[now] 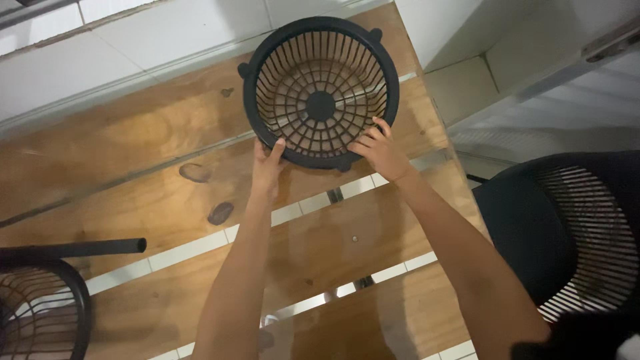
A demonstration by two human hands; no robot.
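Both forearms rise from the bottom edge toward the middle of the view, over a wooden slatted table (pixel 153 140) with pale gaps between its boards. At their ends, the hands meet a round black grille (pixel 321 90) shaped like a shallow basket, with thin ribs running out from a solid hub. It sits at about 12 o'clock in the view, resting on or just above the far boards; which of the two cannot be told.

At the grille's 7 o'clock the left hand (pixel 267 167) grips the rim, thumb up against the outer edge. At its 5 o'clock the right hand (pixel 380 150) holds the rim too, fingers curled over the edge and onto the ribs. Both hands are closed on the grille, well apart from each other along its near side.

Small lugs stick out from the rim at several points.

At 8 o'clock in the view, a second grille (pixel 40 310) lies at the table's corner, cut off by the edge, with a black tube (pixel 80 248) just above it. At 4 o'clock, off the table, stands a black chair (pixel 573 227) with a ribbed back. White tiles (pixel 133 40) run behind the table at 11 o'clock.
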